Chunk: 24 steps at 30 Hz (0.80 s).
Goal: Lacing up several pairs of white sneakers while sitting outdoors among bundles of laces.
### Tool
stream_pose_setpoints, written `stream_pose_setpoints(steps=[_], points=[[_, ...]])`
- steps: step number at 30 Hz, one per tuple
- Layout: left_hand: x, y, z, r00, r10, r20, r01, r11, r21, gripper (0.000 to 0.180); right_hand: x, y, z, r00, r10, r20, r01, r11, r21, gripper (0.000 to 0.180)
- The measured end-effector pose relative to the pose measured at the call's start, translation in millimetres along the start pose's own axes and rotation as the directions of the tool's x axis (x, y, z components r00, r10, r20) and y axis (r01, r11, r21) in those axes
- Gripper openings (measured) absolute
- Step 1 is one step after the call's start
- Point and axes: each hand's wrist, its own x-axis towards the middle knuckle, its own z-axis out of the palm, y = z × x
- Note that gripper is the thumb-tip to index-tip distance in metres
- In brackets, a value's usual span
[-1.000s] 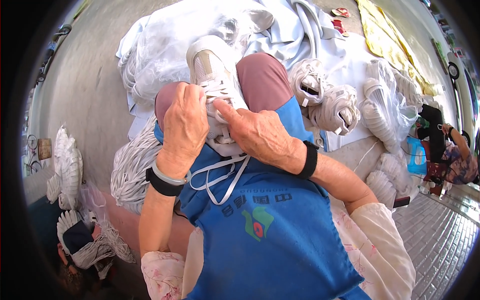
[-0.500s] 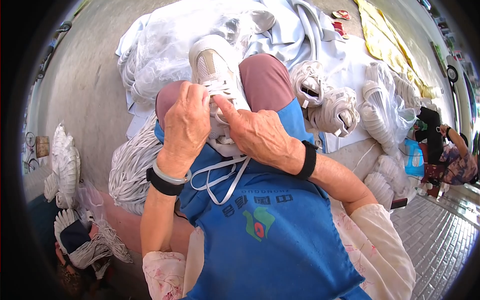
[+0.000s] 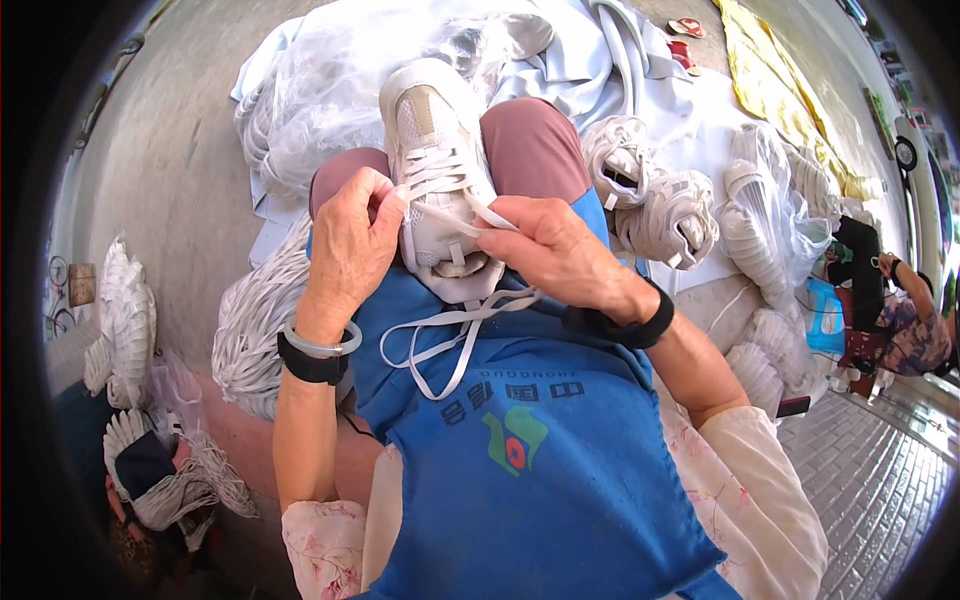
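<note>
1. Left thumb and forefinger on the left hand (image 3: pixel 350 235) meet at the shoe's (image 3: pixel 428 240) edge; I cannot tell whether they pinch lace.
2. Right hand (image 3: pixel 565 250) grips white lace (image 3: pixel 446 217).
3. Rows near the toe (image 3: pixel 428 82) are crossed; those nearer the ankle opening (image 3: pixel 458 267) look unfinished, with slack looping over the apron (image 3: pixel 590 450).
4. Toe outward, the shoe sits between both hands and between the knees (image 3: pixel 530 150).

A shoe (image 3: pixel 435 160) sits between the knees (image 3: pixel 530 145); lace bundle (image 3: pixel 260 330) left, 2 shoes (image 3: pixel 672 222) right, plastic bag (image 3: pixel 345 95) beyond.
</note>
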Motion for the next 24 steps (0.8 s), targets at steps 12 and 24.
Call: stream_pose_setpoints(steps=[12, 24], points=[[-26, 38, -22, 0.878, -0.206, 0.433, 0.360, 0.880, -0.311, 0.031, -11, -9, 67, 0.893, -0.326, 0.311, 0.438, 0.790, -0.429, 0.012], [-54, 49, -21, 0.884, -0.069, 0.463, 0.385, 0.671, -0.634, 0.027, -2, -11, 18, 0.872, -0.487, -0.051, 0.385, 0.745, -0.545, 0.024]])
